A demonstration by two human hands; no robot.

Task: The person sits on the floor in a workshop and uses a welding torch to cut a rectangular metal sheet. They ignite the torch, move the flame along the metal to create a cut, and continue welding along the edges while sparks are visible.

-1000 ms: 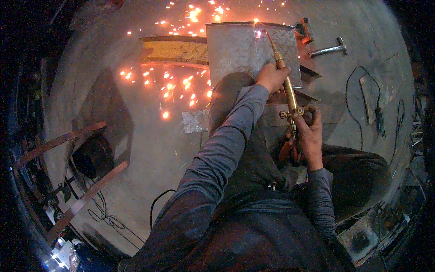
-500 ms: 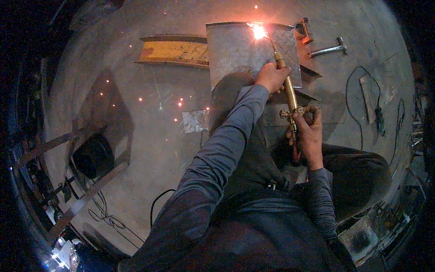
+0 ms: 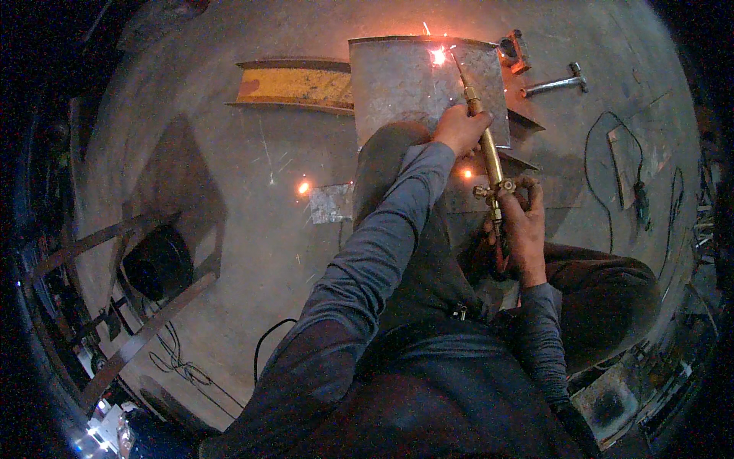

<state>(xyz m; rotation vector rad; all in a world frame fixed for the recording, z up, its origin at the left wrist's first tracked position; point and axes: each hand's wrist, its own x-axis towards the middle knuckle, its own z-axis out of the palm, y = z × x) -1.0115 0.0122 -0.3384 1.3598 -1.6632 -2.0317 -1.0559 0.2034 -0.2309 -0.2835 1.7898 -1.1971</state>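
Note:
A brass gas cutting torch [image 3: 492, 157] slants up and slightly left from my lap. My left hand [image 3: 461, 128] is closed around its front barrel, below the nozzle. At the valve end, my right hand [image 3: 524, 222] grips the rear of the torch near the knobs and the hose. The torch tip points at a grey steel plate [image 3: 394, 84], where a bright red-white glowing spot [image 3: 438, 56] throws sparks just under the plate's far edge. The plate lies over a yellow steel beam [image 3: 294, 86] that sticks out to its left.
Right of the plate lie a rusty clamp-like metal block [image 3: 515, 53] and a hammer [image 3: 556, 80]. A small square metal piece [image 3: 331, 203] sits left of my knee. Thin black cable [image 3: 587, 161] loops on the right floor. A metal frame [image 3: 145, 329] with a black cylinder [image 3: 158, 262] stands left.
The glow at the plate has shrunk and dimmed. Sparks on the floor at left are fewer, with one bright one beside the small square piece. Both hands keep nearly the same place.

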